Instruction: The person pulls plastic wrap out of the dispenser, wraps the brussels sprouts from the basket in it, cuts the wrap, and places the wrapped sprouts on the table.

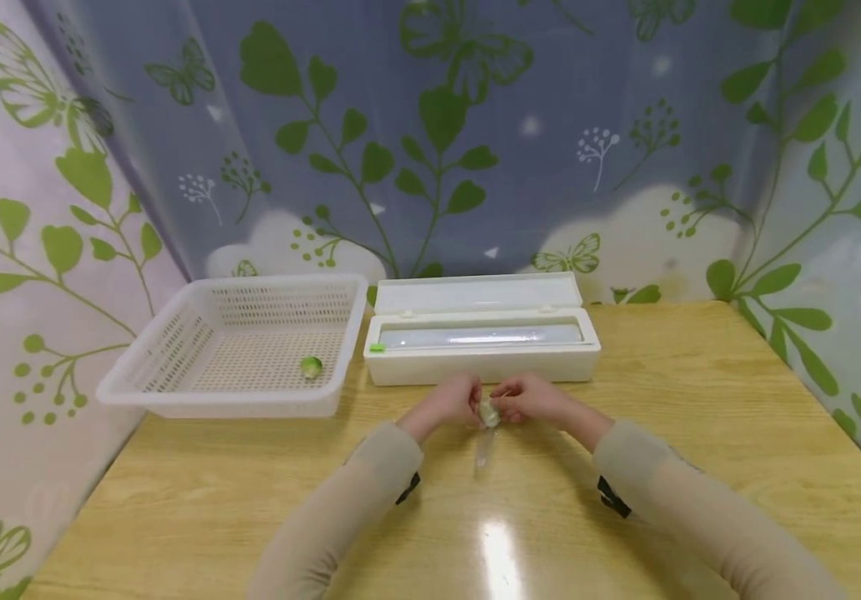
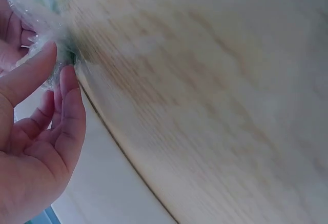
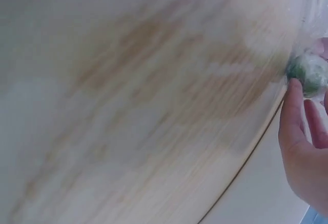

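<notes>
Between the two hands, just in front of the white box, is a small Brussels sprout wrapped in clear cling film, whose loose end trails toward the person. The left hand pinches the film at the sprout's left side; its thumb and fingertips show against the crinkled film in the left wrist view. From the right, the right hand holds the wrapped sprout with its fingertips. The right wrist view shows the green and white sprout through the film, with part of that hand cut off by the frame edge.
A white perforated basket stands at the left with one loose Brussels sprout inside. Behind the hands sits a long white cling film box, its lid raised. Patterned curtains border the wooden table.
</notes>
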`<state>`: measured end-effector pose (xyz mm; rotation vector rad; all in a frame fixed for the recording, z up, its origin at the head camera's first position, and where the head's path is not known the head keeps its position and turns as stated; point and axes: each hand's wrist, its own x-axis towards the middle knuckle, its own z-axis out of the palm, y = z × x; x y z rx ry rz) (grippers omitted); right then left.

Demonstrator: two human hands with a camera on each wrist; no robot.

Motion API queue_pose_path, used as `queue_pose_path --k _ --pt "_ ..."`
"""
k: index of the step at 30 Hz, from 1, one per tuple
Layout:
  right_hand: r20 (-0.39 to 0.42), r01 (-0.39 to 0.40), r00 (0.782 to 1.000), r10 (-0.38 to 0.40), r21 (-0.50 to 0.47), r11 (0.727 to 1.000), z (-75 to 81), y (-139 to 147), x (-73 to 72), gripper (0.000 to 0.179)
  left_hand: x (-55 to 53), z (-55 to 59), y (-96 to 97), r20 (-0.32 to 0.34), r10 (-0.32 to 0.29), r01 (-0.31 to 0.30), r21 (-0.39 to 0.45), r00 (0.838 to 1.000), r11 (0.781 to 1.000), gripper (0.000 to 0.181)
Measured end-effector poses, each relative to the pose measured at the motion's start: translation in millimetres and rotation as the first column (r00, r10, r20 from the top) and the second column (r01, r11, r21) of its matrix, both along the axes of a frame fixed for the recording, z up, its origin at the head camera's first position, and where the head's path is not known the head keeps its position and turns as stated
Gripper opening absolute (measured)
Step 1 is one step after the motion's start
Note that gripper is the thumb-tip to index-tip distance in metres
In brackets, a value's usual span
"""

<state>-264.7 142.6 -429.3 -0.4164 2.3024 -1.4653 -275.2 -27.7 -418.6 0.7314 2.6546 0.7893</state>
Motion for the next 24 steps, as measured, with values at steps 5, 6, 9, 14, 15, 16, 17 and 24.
queue_pose_path --k 5,6,9,14,15,16,17,24 --pt "-0.083 0.022 0.996 -0.016 0.068 0.997 3.6 -2.4 -1.5 0.021 -3.3 6.6 -4.8 0.064 -0.002 -0.003 0.067 0.998 0.998 0.021" --pt "-0.097 0.026 0.995 -0.019 0.075 0.997 4.4 -2.9 -1.9 0.02 -4.6 8.0 -6.0 0.063 0.0 -0.004 0.071 0.998 0.997 0.018" --pt "-0.15 0.02 0.989 -0.006 0.092 0.996 6.4 -4.0 -2.0 0.018 -8.4 11.2 -8.7 0.037 -0.01 0.008 0.054 0.999 0.998 0.01" --pt "-0.228 -0.01 0.973 0.038 0.123 0.992 5.9 -3.8 0.2 0.015 -10.3 11.9 -8.7 0.017 -0.025 0.024 0.036 1.0 0.999 0.011" --pt "-0.233 -0.017 0.971 0.046 0.126 0.992 5.2 -3.5 0.7 0.016 -10.1 11.3 -8.7 0.027 -0.024 0.023 0.039 0.999 0.999 0.014" --pt "-0.236 -0.026 0.97 0.056 0.128 0.991 4.2 -3.1 0.9 0.017 -9.8 10.8 -8.4 0.035 -0.026 0.025 0.039 0.999 0.999 0.016" --pt "-0.234 -0.035 0.97 0.065 0.129 0.991 3.6 -2.6 1.2 0.018 -9.5 10.3 -8.1 0.041 -0.032 0.03 0.039 0.999 0.999 0.019" --pt "-0.208 -0.04 0.975 0.078 0.184 0.982 6.7 2.7 2.4 0.024 -4.2 5.0 -6.6 0.091 -0.095 0.097 -0.016 0.991 0.995 0.029"
